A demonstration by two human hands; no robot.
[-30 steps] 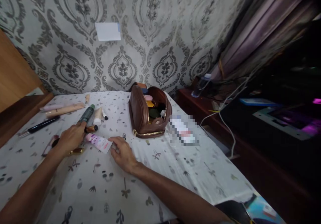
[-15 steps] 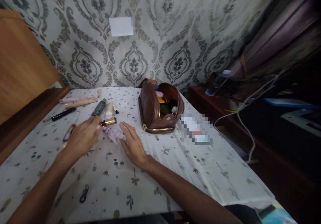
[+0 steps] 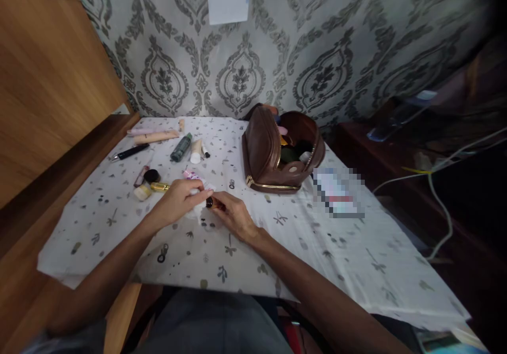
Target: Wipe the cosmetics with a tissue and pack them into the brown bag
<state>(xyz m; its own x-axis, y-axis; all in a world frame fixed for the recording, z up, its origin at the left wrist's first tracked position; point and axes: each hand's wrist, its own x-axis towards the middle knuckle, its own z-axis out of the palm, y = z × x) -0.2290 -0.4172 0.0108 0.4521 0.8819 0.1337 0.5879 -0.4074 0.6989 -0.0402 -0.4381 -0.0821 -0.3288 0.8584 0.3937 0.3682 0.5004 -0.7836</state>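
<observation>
My right hand (image 3: 234, 215) is closed round a small brown bottle (image 3: 216, 204) with a dark end. My left hand (image 3: 180, 201) is closed beside it, on something white (image 3: 195, 191) that its fingers partly hide. Just behind my hands lies a pink patterned packet (image 3: 192, 175). Left of my left hand are a gold tube (image 3: 160, 186), a round black item (image 3: 152, 176) and a small cream-coloured jar (image 3: 141, 192). Farther back lie a green bottle (image 3: 181, 148) and a cream tube (image 3: 196, 151). The brown bag (image 3: 263, 150) stands unzipped, with items inside.
A black pen (image 3: 132, 152) and long beige and pink tubes (image 3: 156, 137) lie at the back left. Right of the bag is a blurred-out object (image 3: 338, 193). A wooden panel (image 3: 51, 63) borders the left side; a water bottle (image 3: 400, 116) and cables are at the right.
The view has shifted. My left hand has left the gold and dark item area and come close to my right hand, which now holds the brown bottle.
</observation>
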